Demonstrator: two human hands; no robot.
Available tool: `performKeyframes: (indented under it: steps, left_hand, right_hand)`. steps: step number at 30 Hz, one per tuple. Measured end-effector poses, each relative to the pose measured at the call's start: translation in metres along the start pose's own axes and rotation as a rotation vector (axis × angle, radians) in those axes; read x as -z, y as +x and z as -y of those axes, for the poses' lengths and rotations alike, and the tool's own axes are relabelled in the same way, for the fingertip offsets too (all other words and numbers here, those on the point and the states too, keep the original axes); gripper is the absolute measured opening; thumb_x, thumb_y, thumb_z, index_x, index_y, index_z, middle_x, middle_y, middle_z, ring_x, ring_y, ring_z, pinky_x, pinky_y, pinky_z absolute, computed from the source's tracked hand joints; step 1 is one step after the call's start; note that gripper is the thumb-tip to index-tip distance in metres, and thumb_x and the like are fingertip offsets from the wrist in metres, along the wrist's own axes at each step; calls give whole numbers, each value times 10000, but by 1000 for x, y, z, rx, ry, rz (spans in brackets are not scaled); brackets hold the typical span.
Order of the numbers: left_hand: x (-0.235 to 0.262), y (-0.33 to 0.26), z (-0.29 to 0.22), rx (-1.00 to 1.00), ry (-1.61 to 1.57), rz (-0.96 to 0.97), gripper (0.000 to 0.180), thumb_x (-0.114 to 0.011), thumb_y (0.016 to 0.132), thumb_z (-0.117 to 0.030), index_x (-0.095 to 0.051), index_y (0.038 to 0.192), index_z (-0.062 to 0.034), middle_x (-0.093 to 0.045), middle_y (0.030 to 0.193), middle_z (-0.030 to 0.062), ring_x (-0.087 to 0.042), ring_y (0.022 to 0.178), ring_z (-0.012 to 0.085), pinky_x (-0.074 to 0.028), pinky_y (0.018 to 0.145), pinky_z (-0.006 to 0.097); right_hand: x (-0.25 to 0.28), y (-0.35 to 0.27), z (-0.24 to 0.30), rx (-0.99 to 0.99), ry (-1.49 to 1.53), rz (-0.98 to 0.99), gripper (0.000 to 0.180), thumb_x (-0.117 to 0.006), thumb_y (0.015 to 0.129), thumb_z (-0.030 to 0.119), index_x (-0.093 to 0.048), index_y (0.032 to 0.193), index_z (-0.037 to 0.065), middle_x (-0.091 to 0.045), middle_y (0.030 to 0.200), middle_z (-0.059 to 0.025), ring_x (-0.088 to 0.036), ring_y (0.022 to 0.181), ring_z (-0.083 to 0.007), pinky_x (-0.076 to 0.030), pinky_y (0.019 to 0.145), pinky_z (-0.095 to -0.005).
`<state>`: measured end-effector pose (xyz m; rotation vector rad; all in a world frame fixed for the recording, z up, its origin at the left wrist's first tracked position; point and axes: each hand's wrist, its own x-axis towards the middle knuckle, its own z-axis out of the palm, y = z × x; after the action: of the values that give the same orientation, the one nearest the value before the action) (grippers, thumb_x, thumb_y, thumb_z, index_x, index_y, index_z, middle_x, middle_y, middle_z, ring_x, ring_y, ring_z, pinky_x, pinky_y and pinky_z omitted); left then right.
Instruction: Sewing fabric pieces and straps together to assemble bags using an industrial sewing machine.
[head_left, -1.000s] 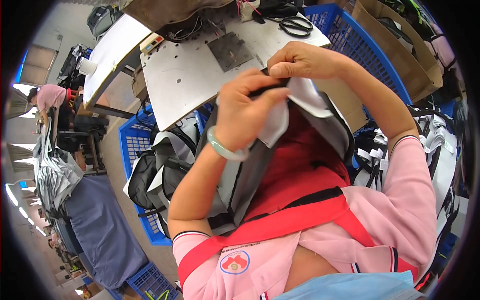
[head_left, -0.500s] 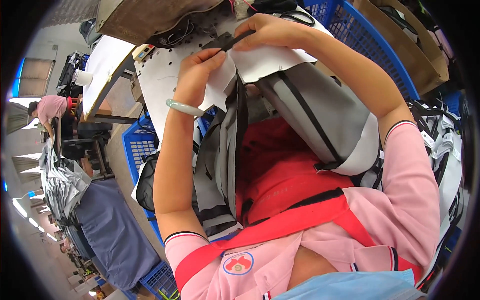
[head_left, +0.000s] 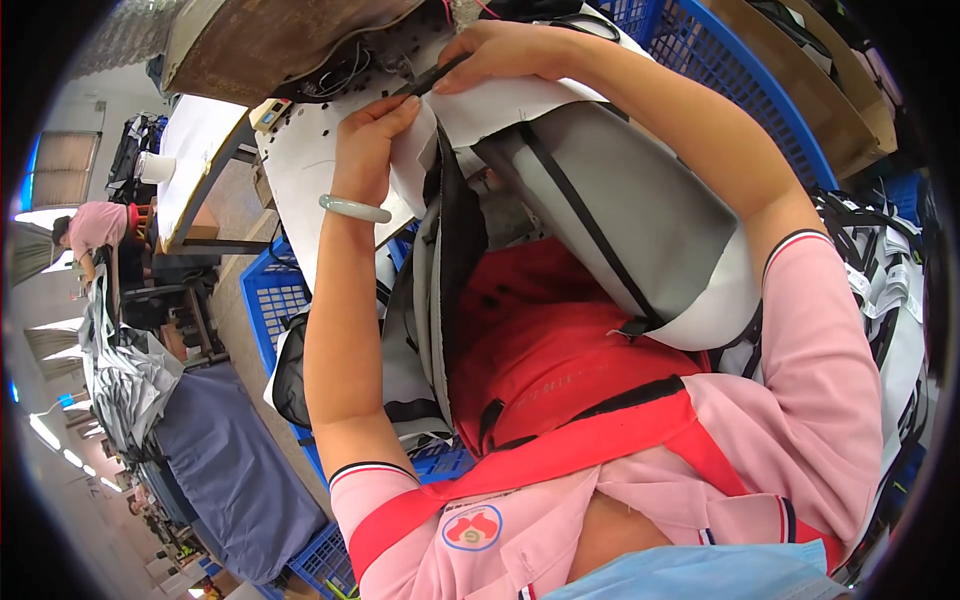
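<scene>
My left hand (head_left: 370, 142) pinches the near end of a black strip (head_left: 438, 74) at the edge of a grey and white bag piece. Further along, my right hand (head_left: 497, 54) grips the same strip between thumb and fingers. Below my right forearm hangs the grey bag panel (head_left: 665, 215), crossed by a black band and white at its lower corner. A white fabric flap (head_left: 495, 112) lies between the strip and that panel. Dark and grey folds (head_left: 425, 290) of the piece drop beside my left forearm. My fingertips partly hide the strip.
The white worktable (head_left: 300, 165) carries small black bits, under a brown machine body (head_left: 285, 45). Blue crates stand at the left (head_left: 262, 300) and far right (head_left: 745, 95), beside a cardboard box (head_left: 840, 110). Grey pieces (head_left: 890, 270) pile at right. Another person (head_left: 98, 228) bends at far left.
Both hands have shifted a little left and slightly away with the strip. The grey panel and dark folds have swung left along with them. Both hands keep their grip.
</scene>
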<state>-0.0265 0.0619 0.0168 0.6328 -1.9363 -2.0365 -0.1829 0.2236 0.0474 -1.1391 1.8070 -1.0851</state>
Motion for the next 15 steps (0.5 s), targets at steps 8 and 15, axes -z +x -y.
performKeyframes:
  steps: [8, 15]
  left_hand:
    - [6, 17, 5, -15, -106, -46, 285, -700, 839, -82, -658, 1072, 76, -674, 966, 98, -625, 847, 157, -479, 791, 250]
    - [1, 10, -1, -24, -112, -60, 280, -707, 835, -79, -666, 1066, 74, -675, 971, 102, -616, 877, 156, -474, 808, 260]
  right_hand:
    - [7, 24, 1, 57, -118, -2, 479, -698, 835, 324, -603, 1159, -15, -635, 1001, -69, -611, 898, -119, -485, 764, -253]
    - [12, 26, 0, 109, 61, 60, 325, -723, 808, 157, -692, 1079, -18, -678, 885, -43, -591, 800, -128, -491, 753, -286]
